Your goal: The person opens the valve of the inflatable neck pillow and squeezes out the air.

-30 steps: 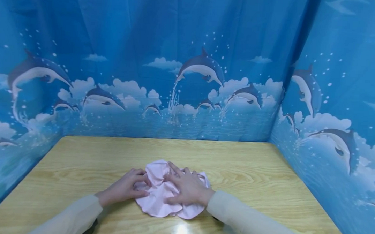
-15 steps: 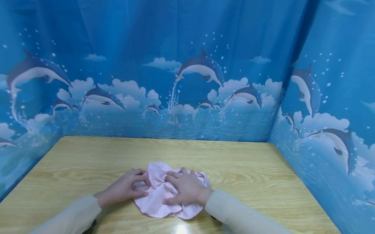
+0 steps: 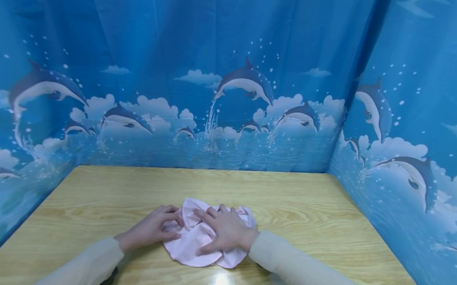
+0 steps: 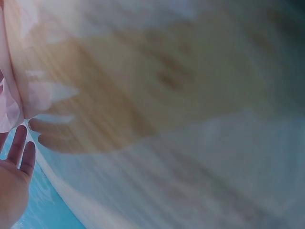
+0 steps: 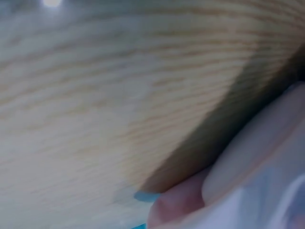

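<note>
A crumpled, pale pink cloth (image 3: 191,243) with a wavy edge lies on the table near the front, spread between both hands. My right hand (image 3: 226,231) rests on top of it, fingers spread leftward and thumb apart toward the near side. At the cloth's left edge, my left hand (image 3: 153,226) touches it with bent fingers and thumb, a wide gap between them. The left wrist view catches part of the left hand (image 4: 12,191) with extended fingers beneath a hanging fold of the cloth (image 4: 8,107). In the right wrist view, the cloth is not clearly visible.
The glossy wood-grain table (image 3: 306,214) reflects a bright light spot near its front. A blue curtain (image 3: 164,37) printed with dolphins stands along the back and both sides. Light beige sleeves (image 3: 303,265) cover both forearms.
My right hand's fingers have drawn in slightly on the cloth, then reached a little leftward. The cloth's far edge has shifted slightly toward me. My left hand stays nearly still.
</note>
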`<state>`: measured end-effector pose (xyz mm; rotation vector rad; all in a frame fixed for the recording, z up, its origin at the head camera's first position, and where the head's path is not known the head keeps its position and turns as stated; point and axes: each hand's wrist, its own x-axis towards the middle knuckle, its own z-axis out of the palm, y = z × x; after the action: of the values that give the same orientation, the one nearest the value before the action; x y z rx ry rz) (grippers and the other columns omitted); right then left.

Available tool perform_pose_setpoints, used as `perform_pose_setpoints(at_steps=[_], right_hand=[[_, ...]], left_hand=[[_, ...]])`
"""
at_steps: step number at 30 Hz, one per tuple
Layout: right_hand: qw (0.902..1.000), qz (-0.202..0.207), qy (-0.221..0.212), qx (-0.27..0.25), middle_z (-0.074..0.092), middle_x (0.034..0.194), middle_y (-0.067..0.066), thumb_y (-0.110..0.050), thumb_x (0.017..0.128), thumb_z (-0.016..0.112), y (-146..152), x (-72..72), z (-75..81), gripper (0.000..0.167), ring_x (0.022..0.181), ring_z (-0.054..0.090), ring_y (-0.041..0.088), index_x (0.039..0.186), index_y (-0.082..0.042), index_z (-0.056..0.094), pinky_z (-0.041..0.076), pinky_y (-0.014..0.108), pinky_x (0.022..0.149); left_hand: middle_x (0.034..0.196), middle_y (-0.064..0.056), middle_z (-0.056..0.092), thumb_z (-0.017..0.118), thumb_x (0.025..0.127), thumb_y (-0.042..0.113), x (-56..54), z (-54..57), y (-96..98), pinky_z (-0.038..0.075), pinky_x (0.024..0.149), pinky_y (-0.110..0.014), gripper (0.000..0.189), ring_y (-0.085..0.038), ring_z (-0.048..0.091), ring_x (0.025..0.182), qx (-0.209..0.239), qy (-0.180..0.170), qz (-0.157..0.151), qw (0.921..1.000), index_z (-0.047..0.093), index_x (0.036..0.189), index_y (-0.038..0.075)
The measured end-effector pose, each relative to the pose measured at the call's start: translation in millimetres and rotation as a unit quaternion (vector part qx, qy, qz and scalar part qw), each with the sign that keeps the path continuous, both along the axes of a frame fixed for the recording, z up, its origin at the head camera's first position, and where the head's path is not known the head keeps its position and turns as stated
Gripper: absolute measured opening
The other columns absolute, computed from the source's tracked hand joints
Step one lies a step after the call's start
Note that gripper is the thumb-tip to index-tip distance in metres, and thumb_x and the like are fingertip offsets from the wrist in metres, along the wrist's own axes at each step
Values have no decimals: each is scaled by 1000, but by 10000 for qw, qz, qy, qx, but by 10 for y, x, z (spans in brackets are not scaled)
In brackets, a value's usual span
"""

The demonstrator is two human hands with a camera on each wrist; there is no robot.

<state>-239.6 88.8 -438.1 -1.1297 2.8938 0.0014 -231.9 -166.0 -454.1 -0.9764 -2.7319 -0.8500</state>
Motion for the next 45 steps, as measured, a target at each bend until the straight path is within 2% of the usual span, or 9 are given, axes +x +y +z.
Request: perform_pose_setpoints(at_steps=[2, 9, 16, 22, 27, 35, 39, 42, 45], right_hand=[[10000, -13, 30, 71, 34, 144, -1, -90, 62, 35, -14, 0, 3, 101, 123, 41, 34, 144, -41, 5, 38, 59, 90], [9999, -122, -53, 80, 35, 142, 2, -88, 63, 38, -44, -17, 1, 91, 124, 39, 32, 140, -42, 25, 37, 60, 90], [10000, -47, 25, 27, 42, 134, 1, -82, 71, 38, -46, -31, 31, 78, 116, 43, 27, 136, -38, 36, 41, 54, 86], [9998, 48, 167, -44, 46, 127, -2, -70, 81, 40, -34, -43, 24, 61, 109, 46, 25, 132, -36, 42, 43, 50, 81], [9998, 37, 172, -33, 46, 128, -2, -63, 85, 41, -33, -46, 9, 53, 111, 45, 25, 131, -36, 43, 43, 51, 83], [9997, 67, 187, -114, 49, 125, -4, -56, 87, 44, -32, -31, 16, 45, 109, 46, 23, 128, -37, 45, 43, 48, 82], [9997, 51, 178, -151, 49, 123, -4, -60, 85, 44, -30, -20, 31, 51, 106, 46, 21, 129, -34, 44, 44, 45, 81], [9998, -28, 107, -145, 47, 127, -3, -71, 80, 41, -29, -10, 38, 70, 109, 45, 22, 137, -31, 34, 44, 46, 83], [9999, -125, -9, -87, 43, 134, 0, -82, 72, 36, -34, -8, 29, 91, 115, 43, 24, 145, -31, 17, 41, 50, 88]], left_hand=[[116, -6, 58, 70, 76, 40, -1, 5, 5, 40, 90, -53, 16, -29, 52, 107, -16, -18, -15, 10000, 62, 86, 31], [117, -9, 57, 70, 76, 41, -3, 11, 5, 39, 90, -53, 16, -30, 51, 108, -77, -113, -65, 9999, 62, 85, 31], [116, -8, 57, 68, 76, 45, 1, 31, 6, 39, 89, -54, 18, -30, 51, 108, -112, -256, -25, 9996, 61, 86, 31], [117, -10, 56, 67, 77, 45, 12, 68, 27, 39, 89, -55, 18, -30, 51, 107, -182, -375, -64, 9991, 63, 89, 31], [116, -10, 56, 68, 77, 43, 20, 67, 32, 39, 89, -55, 18, -30, 51, 107, -186, -401, -58, 9990, 64, 89, 30], [114, -7, 57, 71, 76, 38, 23, 49, 39, 40, 89, -52, 17, -28, 51, 106, -149, -169, -95, 9997, 64, 88, 29], [114, -8, 58, 71, 75, 37, 22, 41, 32, 40, 89, -52, 17, -28, 52, 106, -165, -111, -101, 9998, 64, 88, 29], [115, -10, 57, 71, 76, 38, 25, 35, 22, 40, 90, -53, 17, -30, 52, 107, -160, -129, -92, 9997, 64, 89, 28], [115, -10, 57, 70, 76, 38, 31, 34, 14, 40, 90, -54, 18, -31, 51, 107, -142, -185, -83, 9997, 65, 89, 28]])
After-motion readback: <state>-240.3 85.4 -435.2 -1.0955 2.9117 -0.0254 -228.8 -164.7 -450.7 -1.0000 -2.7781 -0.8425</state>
